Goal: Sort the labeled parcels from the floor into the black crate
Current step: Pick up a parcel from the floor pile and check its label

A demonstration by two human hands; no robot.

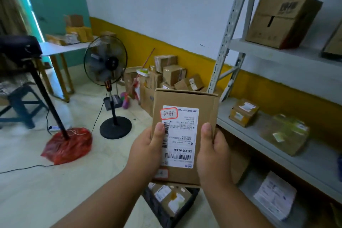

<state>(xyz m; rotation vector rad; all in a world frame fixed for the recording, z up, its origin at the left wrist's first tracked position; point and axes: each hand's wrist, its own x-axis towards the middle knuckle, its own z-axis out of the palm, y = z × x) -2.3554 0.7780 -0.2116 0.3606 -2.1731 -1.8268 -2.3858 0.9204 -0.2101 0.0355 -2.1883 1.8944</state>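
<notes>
Both hands, left hand (pixel 148 149) and right hand (pixel 212 151), grip the upright labeled parcel (pixel 183 135) at centre frame, directly above the black crate (pixel 162 213).

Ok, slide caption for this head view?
Both hands, left hand and right hand, hold labeled parcel above black crate.

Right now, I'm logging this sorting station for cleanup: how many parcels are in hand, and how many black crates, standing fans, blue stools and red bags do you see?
Parcel in hand: 1
Black crate: 1
Standing fan: 1
Blue stool: 1
Red bag: 1
Total: 5
</notes>
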